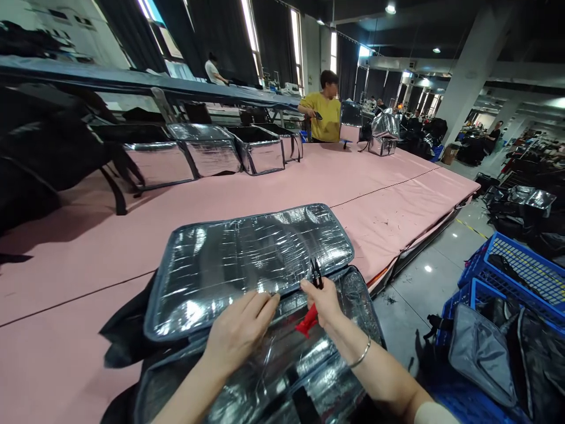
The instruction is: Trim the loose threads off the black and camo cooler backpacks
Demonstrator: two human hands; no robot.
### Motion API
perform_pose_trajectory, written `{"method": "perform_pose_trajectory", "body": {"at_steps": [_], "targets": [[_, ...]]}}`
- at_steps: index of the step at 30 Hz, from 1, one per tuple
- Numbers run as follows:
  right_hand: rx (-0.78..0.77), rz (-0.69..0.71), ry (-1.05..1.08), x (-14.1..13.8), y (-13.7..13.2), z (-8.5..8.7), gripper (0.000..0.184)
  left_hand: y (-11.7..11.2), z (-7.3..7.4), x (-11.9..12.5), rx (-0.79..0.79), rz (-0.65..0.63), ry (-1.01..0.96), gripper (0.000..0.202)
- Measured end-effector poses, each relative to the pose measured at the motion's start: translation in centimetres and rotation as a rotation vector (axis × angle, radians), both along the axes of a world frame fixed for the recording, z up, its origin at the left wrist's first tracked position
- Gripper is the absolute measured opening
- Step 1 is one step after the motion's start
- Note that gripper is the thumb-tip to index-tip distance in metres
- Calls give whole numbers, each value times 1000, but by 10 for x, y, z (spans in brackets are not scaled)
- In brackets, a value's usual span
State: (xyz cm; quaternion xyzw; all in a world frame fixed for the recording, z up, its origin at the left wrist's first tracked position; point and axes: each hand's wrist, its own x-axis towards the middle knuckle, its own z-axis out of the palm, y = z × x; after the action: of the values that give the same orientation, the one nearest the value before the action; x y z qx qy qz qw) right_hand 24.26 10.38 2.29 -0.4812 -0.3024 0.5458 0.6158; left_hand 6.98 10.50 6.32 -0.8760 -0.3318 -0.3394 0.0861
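Observation:
An insulated bag with a silver foil lining lies open before me. Its lid [247,259] is folded back away from me, and the lined body [282,353] is nearest to me. My left hand [242,327] is closed at the hinge seam, its fingertips pinching the lid's bound edge. In my right hand [324,300] is a pair of black thread snips [316,272], with the blades pointing up and away, just above the seam. Something red [308,322] hangs below that palm, apparently part of the snips' handle. My right fingers hide most of the handle.
A pink-covered table [353,188] carries the bag. Several foil-lined box bags [265,153] stand along its far side, and a dark bag [39,153] sits at left. A person in yellow [326,115] stands beyond. Blue crates [525,265] with bags are at right.

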Motion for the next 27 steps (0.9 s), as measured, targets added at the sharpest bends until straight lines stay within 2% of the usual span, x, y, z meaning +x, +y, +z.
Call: {"method": "perform_pose_trajectory", "body": {"at_steps": [4,7,11,14,17,21,27], "targets": [[19,2,94,-4,-5,-2,48,-24,-7,4,-207,133,-260,20],[30,24,129,-3,-8,-3,47,-40,-13,13,-439,253,-500,25],[43,37,148,-1,-14,-1,47,-44,-16,34,-878,301,-817,48],[56,43,149,0,-17,0,49,-41,-11,51,-1096,311,-1067,61],[63,47,135,1,-20,1,50,-38,-3,62,-1193,346,-1263,61],[60,39,80,0,-19,0,48,-34,4,67,-1261,379,-1418,55],[62,6,-119,-1,-20,3,43,-29,-5,72,-1172,400,-1558,47]]}}
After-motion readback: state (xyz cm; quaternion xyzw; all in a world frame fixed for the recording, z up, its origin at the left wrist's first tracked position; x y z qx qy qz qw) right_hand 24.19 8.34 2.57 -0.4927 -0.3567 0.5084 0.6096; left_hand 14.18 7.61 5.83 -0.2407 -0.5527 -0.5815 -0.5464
